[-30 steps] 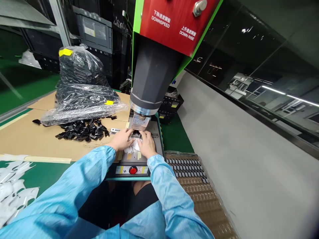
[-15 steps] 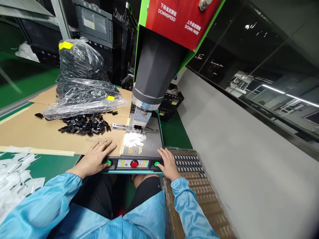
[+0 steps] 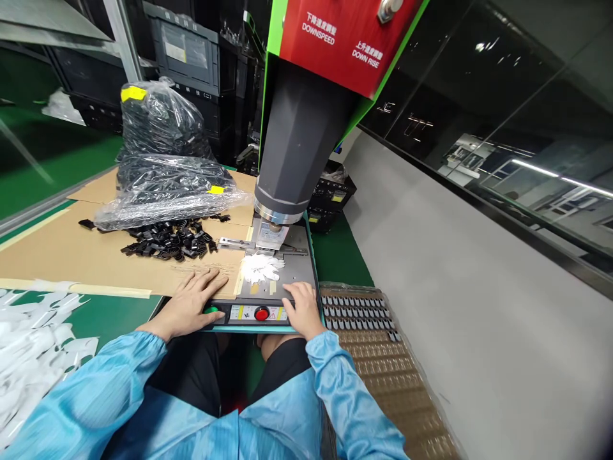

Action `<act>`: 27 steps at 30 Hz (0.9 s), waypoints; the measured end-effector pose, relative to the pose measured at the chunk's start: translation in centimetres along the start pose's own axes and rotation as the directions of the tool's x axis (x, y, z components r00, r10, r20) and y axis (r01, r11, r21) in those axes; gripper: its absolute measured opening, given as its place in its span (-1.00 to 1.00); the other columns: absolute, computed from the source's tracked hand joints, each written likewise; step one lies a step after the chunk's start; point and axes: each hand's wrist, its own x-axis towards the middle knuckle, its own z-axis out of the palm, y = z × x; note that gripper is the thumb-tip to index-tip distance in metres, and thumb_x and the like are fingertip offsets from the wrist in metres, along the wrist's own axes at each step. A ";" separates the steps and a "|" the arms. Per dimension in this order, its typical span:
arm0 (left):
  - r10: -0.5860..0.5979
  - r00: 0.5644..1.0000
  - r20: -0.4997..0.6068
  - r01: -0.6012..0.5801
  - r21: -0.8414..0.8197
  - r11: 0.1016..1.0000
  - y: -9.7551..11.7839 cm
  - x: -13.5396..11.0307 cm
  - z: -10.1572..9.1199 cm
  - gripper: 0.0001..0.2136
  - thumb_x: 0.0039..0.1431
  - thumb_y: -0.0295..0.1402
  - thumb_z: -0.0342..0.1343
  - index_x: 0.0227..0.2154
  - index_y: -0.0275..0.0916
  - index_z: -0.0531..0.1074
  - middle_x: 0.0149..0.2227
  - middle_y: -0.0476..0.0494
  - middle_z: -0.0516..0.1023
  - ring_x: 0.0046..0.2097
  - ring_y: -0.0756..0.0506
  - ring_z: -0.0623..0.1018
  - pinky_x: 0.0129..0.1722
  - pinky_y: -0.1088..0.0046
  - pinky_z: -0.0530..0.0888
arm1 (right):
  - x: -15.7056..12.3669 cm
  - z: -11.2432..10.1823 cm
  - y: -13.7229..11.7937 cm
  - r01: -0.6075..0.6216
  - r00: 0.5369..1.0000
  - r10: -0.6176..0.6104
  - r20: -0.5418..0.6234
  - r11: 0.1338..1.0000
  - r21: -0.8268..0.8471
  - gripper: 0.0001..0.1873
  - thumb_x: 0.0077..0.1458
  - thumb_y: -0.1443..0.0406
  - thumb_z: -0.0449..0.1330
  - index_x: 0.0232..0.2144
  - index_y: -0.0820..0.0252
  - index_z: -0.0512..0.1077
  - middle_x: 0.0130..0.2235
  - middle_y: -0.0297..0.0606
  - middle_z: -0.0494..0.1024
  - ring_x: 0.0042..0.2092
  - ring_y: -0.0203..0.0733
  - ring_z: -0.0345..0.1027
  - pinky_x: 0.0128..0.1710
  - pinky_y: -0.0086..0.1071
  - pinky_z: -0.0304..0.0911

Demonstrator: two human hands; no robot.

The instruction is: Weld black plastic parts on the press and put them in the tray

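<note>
My left hand (image 3: pixel 191 300) lies flat, fingers spread, on the cardboard edge, its thumb beside the left green button (image 3: pixel 211 310) of the press's front panel. My right hand (image 3: pixel 301 308) rests fingers down over the panel's right end, covering the right button. Neither hand holds anything. Between them sits the red stop button (image 3: pixel 261 314). On the grey machine base (image 3: pixel 299 271) lies a small pile of white pieces (image 3: pixel 260 267). The dark press head (image 3: pixel 294 140) hangs above a small fixture (image 3: pixel 271 235) at the back of the base.
A heap of small black parts (image 3: pixel 168 239) lies on the cardboard sheet (image 3: pixel 71 255), behind it clear bags of black parts (image 3: pixel 163 166). White cut-out scraps (image 3: pixel 33 345) lie at the left. A tray of small dark parts (image 3: pixel 364 313) sits right of the machine, beside a grey wall.
One second ago both hands were at the fixture under the press head. They pulled back to the front panel's buttons. Since half a second ago my right hand has shifted slightly left onto the panel.
</note>
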 end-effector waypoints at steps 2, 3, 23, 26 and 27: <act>0.003 1.000 0.004 -0.003 0.000 1.000 0.0 0.0 0.1 -0.20 0.26 0.09 0.22 0.49 -0.05 0.22 0.53 -0.30 0.18 0.53 -0.41 0.17 0.53 -0.16 0.04 | 1.1 0.9 -2.5 0.053 0.998 -0.055 0.039 0.997 0.050 -0.67 0.38 0.27 0.21 0.15 0.07 0.56 -0.01 -0.13 0.58 0.08 0.04 0.36 0.14 -0.09 0.30; 0.006 1.000 0.008 -0.006 0.002 1.000 0.0 0.0 0.1 -0.20 0.27 0.09 0.21 0.50 -0.05 0.21 0.53 -0.30 0.18 0.54 -0.40 0.16 0.52 -0.17 0.04 | 1.7 1.4 -3.7 0.091 0.993 -0.096 0.066 0.993 0.072 -0.66 0.39 0.26 0.23 0.16 0.06 0.55 -0.02 -0.15 0.58 0.05 0.01 0.36 0.13 -0.12 0.30; -0.077 0.996 -0.043 0.072 -0.112 0.991 3.4 7.7 0.4 -0.21 0.38 0.19 -0.01 0.43 -0.32 0.27 0.46 -0.49 0.25 0.47 -0.44 0.26 0.44 -0.09 0.25 | 6.2 3.7 -1.7 -0.188 0.980 0.186 -0.075 0.982 -0.022 -0.49 0.36 0.26 0.18 0.31 0.19 0.41 0.29 0.01 0.41 0.31 0.12 0.20 0.32 -0.03 0.19; -0.072 0.997 -0.037 0.069 -0.093 0.993 5.3 10.2 1.8 -0.18 0.35 0.18 0.03 0.46 -0.31 0.21 0.49 -0.51 0.19 0.50 -0.47 0.21 0.46 -0.18 0.17 | 7.3 4.2 -1.2 -0.202 0.979 0.201 -0.015 0.979 -0.030 -0.43 0.37 0.26 0.17 0.37 0.18 0.33 0.40 0.01 0.32 0.39 0.15 0.12 0.39 0.04 0.11; -0.068 0.997 -0.038 0.065 -0.092 0.994 5.8 10.6 2.2 -0.18 0.35 0.18 0.03 0.46 -0.30 0.21 0.49 -0.50 0.20 0.49 -0.47 0.21 0.47 -0.19 0.14 | 7.5 4.4 -1.2 -0.197 0.980 0.197 -0.002 0.980 -0.026 -0.44 0.37 0.27 0.15 0.37 0.17 0.34 0.40 0.01 0.32 0.40 0.14 0.13 0.40 0.04 0.10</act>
